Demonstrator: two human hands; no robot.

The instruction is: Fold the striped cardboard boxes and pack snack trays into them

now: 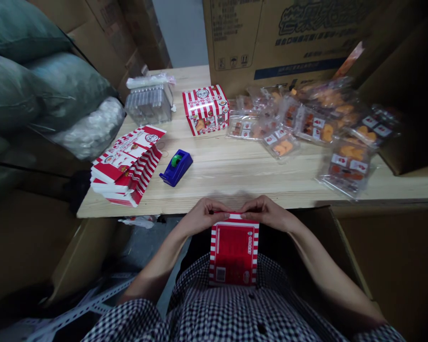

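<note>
A red and white striped carton [234,256] stands against my checked shirt, just below the table's front edge. My left hand [207,214] pinches its upper edge on the left, and my right hand [266,212] pinches the same edge on the right, thumbs close together. The carton's red panel with a barcode faces up toward me; its far side is hidden. On the table ahead lie a blue tape dispenser [177,168] with a green core and a stack of flat striped cartons [126,164]. A made-up striped box [206,110] stands farther back.
Clear plastic trays [149,104] are stacked at the back left. Several clear packs of small toy food [314,123] lie across the right of the wooden table [214,175]. A large cardboard box [271,42] stands behind; stuffed bags [39,85] crowd the left.
</note>
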